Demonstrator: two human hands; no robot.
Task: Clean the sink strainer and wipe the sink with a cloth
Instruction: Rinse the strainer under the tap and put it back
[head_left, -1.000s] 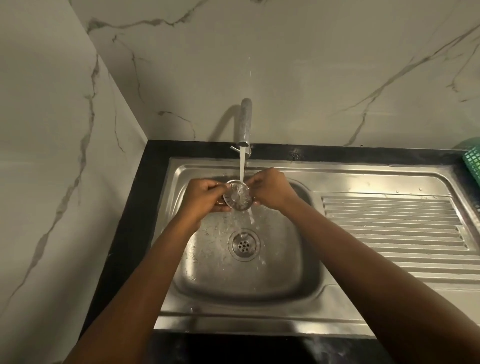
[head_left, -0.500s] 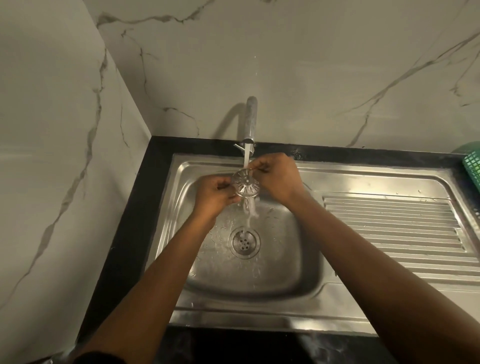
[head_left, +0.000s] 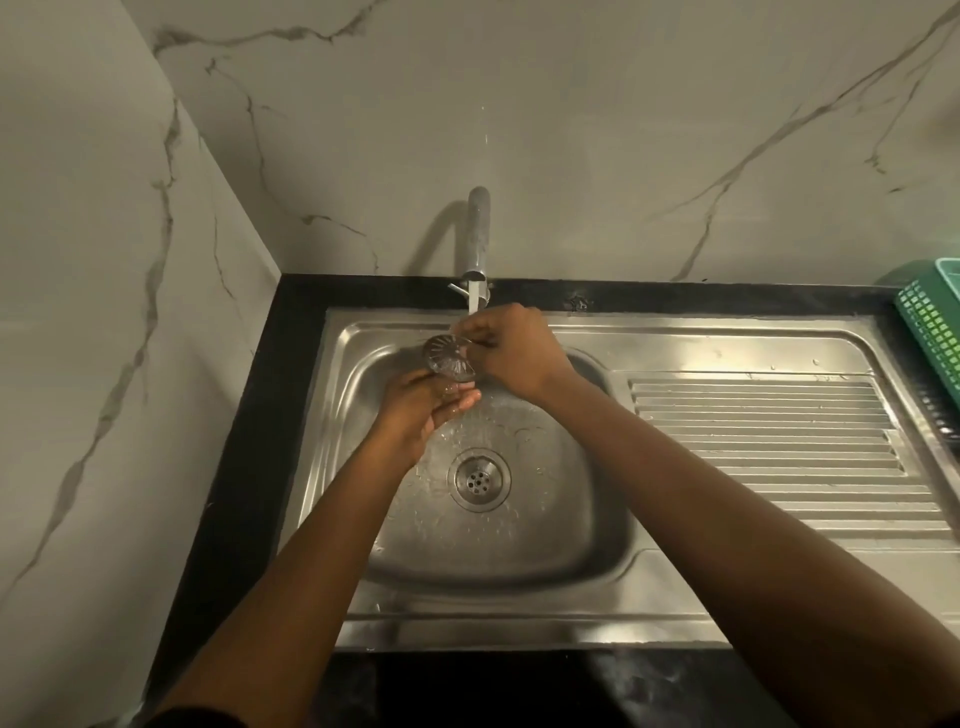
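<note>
The steel sink (head_left: 519, 551) fills the middle of the black bench (head_left: 234, 441), its basin wet and its drain (head_left: 479, 479) uncovered. No cloth is in view, so the wiping step looks not yet begun. The tap (head_left: 478, 244) runs a thin stream down toward the hands.

What has changed in the last second is the grip. A second ago both hands pinched the strainer level between them under the stream; half a second ago it was raised closer to the spout. Now the right hand (head_left: 511, 353) alone is closed on the strainer (head_left: 448, 354), pinching its right edge and tilting its slotted face toward the camera, just left of the stream. The left hand (head_left: 421, 410) has let go and dropped beneath it, open and cupped, fingers in the falling water.

I judge this as rinsing nearly finished: the strainer is being turned for a look or for a last rinse before it is seated back in the drain.
</note>
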